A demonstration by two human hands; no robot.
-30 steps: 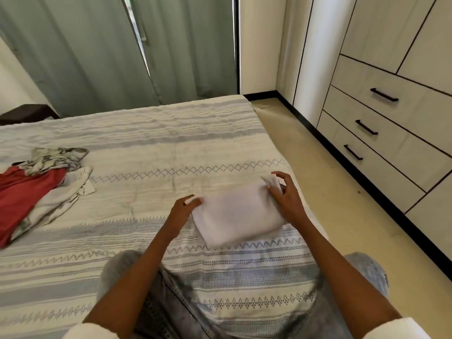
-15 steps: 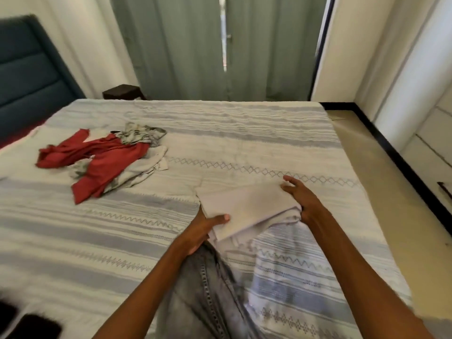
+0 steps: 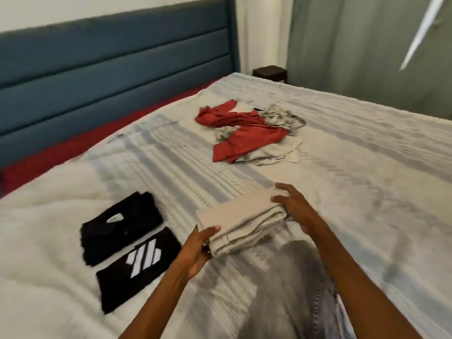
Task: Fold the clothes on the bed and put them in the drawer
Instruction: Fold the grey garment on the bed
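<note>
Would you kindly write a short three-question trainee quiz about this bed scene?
1. True or false: both hands hold the folded beige garment.
2. How many folded black garments lie on the bed?
3. The unfolded pile has which colour on top? A red, B blue, C yellow.

Key: 1 true, left hand and right hand grip opposite ends. 2 two: one plain, one white-striped. 3 A.

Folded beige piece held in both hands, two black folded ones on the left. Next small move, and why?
Probably carry the folded beige garment leftward and set it beside the two folded black garments. Left hand and right hand each grip an end, the fold looks finished, and the black pieces lie side by side on the white bedspread. The red-and-patterned clothes heap remains unfolded.
</note>
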